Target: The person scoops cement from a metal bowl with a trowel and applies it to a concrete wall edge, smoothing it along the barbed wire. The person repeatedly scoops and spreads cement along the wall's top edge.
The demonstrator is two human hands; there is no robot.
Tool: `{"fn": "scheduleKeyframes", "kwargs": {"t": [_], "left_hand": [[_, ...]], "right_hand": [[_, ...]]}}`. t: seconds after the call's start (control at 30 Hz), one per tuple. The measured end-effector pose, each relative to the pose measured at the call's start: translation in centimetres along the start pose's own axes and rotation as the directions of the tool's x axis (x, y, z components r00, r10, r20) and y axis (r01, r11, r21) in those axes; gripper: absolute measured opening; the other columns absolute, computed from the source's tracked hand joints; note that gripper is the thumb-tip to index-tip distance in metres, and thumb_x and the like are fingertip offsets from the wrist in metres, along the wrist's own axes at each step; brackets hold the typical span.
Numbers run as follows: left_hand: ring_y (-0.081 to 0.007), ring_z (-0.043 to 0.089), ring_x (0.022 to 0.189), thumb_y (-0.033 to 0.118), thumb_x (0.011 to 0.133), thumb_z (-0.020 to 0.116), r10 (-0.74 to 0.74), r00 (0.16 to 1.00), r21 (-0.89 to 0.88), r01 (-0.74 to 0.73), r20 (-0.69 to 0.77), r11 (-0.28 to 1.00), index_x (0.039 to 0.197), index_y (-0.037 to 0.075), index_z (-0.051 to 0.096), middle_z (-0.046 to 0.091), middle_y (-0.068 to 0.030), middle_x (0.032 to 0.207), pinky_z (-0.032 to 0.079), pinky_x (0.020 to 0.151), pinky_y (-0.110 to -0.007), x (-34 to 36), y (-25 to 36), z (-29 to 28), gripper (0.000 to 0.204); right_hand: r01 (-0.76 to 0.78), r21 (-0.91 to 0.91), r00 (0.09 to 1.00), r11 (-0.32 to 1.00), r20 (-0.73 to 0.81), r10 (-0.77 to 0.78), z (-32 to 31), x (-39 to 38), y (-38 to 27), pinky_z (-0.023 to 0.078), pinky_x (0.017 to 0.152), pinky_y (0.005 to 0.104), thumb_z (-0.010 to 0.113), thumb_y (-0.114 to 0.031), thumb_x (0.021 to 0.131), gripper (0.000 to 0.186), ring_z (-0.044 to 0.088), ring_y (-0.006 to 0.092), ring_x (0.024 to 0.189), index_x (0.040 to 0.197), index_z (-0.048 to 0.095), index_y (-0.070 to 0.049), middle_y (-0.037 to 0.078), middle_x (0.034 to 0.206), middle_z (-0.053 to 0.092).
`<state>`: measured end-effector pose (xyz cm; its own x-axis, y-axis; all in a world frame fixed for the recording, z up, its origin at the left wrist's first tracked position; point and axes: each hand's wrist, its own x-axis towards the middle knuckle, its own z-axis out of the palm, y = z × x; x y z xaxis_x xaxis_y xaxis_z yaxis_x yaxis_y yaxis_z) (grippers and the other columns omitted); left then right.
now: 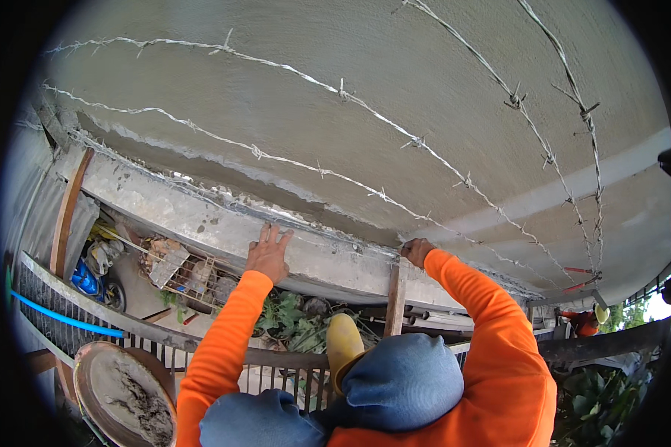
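My left hand (268, 258) lies on the grey concrete ledge (179, 222) with its fingers spread, touching the surface and holding nothing. Farther right, my right hand (419, 252) is closed at the foot of the plastered wall (276, 115), just above the top of a wooden post (396, 302). Its fingers curl inward, and whatever they hold, if anything, is hidden. Between the hands runs a rough, crumbly joint (320, 232) where wall meets ledge. Both arms wear orange sleeves.
Strands of barbed wire (341, 94) cross in front of the wall, over the hands. A round basin (130, 395) with wet mortar stands at lower left, beside a metal railing (298, 360). Below the ledge are a wire crate (194, 279) and plants. Another person (585, 322) is at far right.
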<state>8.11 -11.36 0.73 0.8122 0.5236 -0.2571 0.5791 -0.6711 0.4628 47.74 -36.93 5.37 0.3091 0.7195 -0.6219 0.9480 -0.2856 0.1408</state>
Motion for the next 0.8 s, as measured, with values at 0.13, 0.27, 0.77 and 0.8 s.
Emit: {"fn": "scheduleKeyframes", "kwargs": {"t": [0.13, 0.27, 0.77, 0.8], "left_hand": [[-0.0359, 0.021, 0.157, 0.022, 0.079, 0.076, 0.001, 1.000, 0.007, -0.001, -0.011, 1.000, 0.158, 0.023, 0.038, 0.031, -0.0136, 0.163, 0.042, 0.112, -0.058, 0.1, -0.2, 0.2, 0.088], [-0.0365, 0.021, 0.157, 0.022, 0.079, 0.076, 0.018, 1.000, 0.023, -0.017, -0.024, 1.000, 0.158, 0.024, 0.038, 0.030, -0.0132, 0.164, 0.044, 0.110, -0.058, 0.1, -0.3, 0.4, 0.088], [-0.0382, 0.024, 0.154, 0.023, 0.079, 0.077, 0.027, 0.999, 0.045, -0.026, -0.028, 0.999, 0.157, 0.022, 0.039, 0.030, -0.0145, 0.162, 0.046, 0.109, -0.057, 0.6, -0.2, 0.5, 0.088], [-0.0394, 0.025, 0.154, 0.023, 0.078, 0.078, 0.024, 1.000, 0.045, -0.023, -0.018, 0.999, 0.157, 0.022, 0.039, 0.031, -0.0160, 0.161, 0.047, 0.109, -0.057, 0.9, -0.1, 0.4, 0.088]], "right_hand": [[-0.161, 0.085, 0.987, 0.983, 0.033, 0.159, -0.2, -0.6, 0.9, 0.055, 0.098, 0.0487, 0.047, -0.045, 0.106, 0.043, 0.068, 0.0398, 0.111, 0.116, 0.075, -0.015, 0.015, 0.120, 0.072], [-0.280, 0.071, 0.958, 0.957, 0.092, 0.273, -1.4, -1.8, 0.8, 0.053, 0.101, 0.0522, 0.050, -0.054, 0.103, 0.051, 0.066, 0.0427, 0.115, 0.120, 0.073, -0.012, 0.018, 0.126, 0.071], [-0.341, 0.117, 0.927, 0.933, -0.120, 0.355, -2.6, -11.6, 1.2, 0.056, 0.088, 0.0542, 0.057, -0.045, 0.100, 0.038, 0.071, 0.0447, 0.094, 0.107, 0.074, -0.012, 0.019, 0.095, 0.076], [-0.331, 0.105, 0.931, 0.938, -0.126, 0.343, -2.5, -11.5, 0.9, 0.056, 0.087, 0.0545, 0.057, -0.045, 0.100, 0.037, 0.071, 0.0449, 0.092, 0.106, 0.074, -0.012, 0.019, 0.094, 0.076]]}}
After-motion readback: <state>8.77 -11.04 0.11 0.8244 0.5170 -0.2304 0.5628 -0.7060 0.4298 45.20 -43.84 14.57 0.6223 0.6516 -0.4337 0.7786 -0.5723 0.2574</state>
